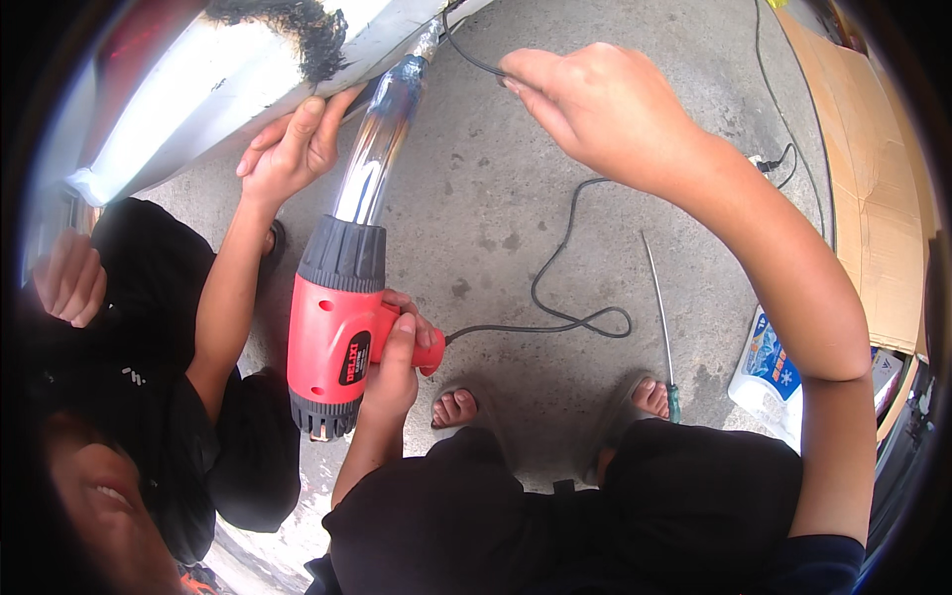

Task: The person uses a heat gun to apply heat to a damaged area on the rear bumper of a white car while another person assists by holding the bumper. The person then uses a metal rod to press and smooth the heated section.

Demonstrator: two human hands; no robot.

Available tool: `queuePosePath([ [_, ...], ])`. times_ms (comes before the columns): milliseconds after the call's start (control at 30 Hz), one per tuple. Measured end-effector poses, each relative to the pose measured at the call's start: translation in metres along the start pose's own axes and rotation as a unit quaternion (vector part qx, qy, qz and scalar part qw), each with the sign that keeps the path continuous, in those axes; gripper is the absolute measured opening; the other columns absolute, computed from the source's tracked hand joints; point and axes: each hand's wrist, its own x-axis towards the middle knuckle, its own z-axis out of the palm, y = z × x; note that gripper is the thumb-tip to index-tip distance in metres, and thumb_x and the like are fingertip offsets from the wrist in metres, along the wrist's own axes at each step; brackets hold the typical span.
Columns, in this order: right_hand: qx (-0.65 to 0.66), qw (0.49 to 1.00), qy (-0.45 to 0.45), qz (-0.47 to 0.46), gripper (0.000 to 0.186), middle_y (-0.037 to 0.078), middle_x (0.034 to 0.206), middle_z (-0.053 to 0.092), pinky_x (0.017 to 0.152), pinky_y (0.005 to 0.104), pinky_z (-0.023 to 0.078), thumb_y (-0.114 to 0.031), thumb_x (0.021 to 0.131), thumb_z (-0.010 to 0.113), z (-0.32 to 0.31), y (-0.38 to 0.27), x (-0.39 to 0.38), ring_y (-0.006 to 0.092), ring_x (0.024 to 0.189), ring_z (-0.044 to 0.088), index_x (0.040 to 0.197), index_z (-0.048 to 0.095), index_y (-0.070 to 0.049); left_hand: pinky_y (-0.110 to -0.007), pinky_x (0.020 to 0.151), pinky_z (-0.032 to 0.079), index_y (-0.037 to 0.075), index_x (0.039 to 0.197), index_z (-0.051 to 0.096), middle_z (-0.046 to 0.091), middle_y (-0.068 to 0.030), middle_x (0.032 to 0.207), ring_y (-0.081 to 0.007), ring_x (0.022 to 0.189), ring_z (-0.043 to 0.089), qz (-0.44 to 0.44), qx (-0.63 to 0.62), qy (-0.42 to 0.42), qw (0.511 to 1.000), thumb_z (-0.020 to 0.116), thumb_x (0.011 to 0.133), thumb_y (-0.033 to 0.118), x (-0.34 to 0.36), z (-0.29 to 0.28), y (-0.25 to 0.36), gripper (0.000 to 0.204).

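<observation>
My left hand (395, 372) is wrapped round the handle of a red and black heat gun (332, 317). Its long metal nozzle (372, 164), discoloured by heat, points away from me toward the lower edge of a white car body panel (188, 109). A black charred patch (297, 35) marks that panel. Out in front, my right hand (600, 109) pinches a thin black cord (471, 58) that curves up past the nozzle tip; its far end is out of sight. A co-worker's hand (297, 149) is at the panel's edge, left of the nozzle.
The heat gun's power cord (565, 325) loops over the concrete floor (476, 258) toward a plug (769, 164). A long screwdriver (672, 397) lies near my right foot. To the right are cardboard (863, 178) and a white jug (769, 377). The co-worker crouches at left.
</observation>
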Motion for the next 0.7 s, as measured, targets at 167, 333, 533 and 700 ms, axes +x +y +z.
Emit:
queuePosePath([
  [167,-0.001,1.0,0.005,-0.006,0.018,0.018,0.075,0.067,0.063,0.046,0.053,-0.022,0.094,0.06,0.0017,0.0003,0.0009,0.0371,0.072,0.066,0.105,0.067,-0.009,-0.036,0.066,0.048,0.001,0.112,0.048,0.052,-0.0092,0.079,-0.016,0.065,0.051,-0.003,-0.003,-0.003,1.0,0.054,0.09,0.007,-0.0003,-0.0014,0.0015,0.023],
  [333,0.003,1.0,-0.003,0.011,0.019,0.018,0.076,0.067,0.064,0.046,0.053,-0.022,0.094,0.059,0.0007,0.0014,0.0001,0.0377,0.072,0.066,0.106,0.068,-0.01,-0.036,0.065,0.048,0.001,0.112,0.048,0.052,-0.0093,0.079,-0.016,0.064,0.051,0.008,0.002,0.001,1.0,0.054,0.09,0.008,-0.001,-0.001,0.002,0.023],
  [533,0.01,1.0,0.008,0.007,0.021,0.019,0.079,0.068,0.066,0.0452,0.054,-0.022,0.095,0.059,-0.0007,0.004,-0.0004,0.0378,0.074,0.066,0.108,0.068,-0.008,-0.035,0.064,0.048,0.001,0.112,0.048,0.052,-0.0095,0.078,-0.0158,0.064,0.051,0.013,0.007,0.006,1.0,0.053,0.09,0.007,-0.0017,0.0006,0.0018,0.023],
  [700,0.022,1.0,-0.005,0.018,0.021,0.019,0.081,0.068,0.068,0.045,0.053,-0.02,0.095,0.058,-0.0017,0.0054,-0.0004,0.0378,0.075,0.066,0.108,0.068,-0.006,-0.035,0.065,0.048,0.001,0.112,0.048,0.052,-0.0094,0.079,-0.0159,0.064,0.051,0.007,0.007,0.004,1.0,0.053,0.091,0.006,-0.0017,-0.0002,0.0022,0.022],
])
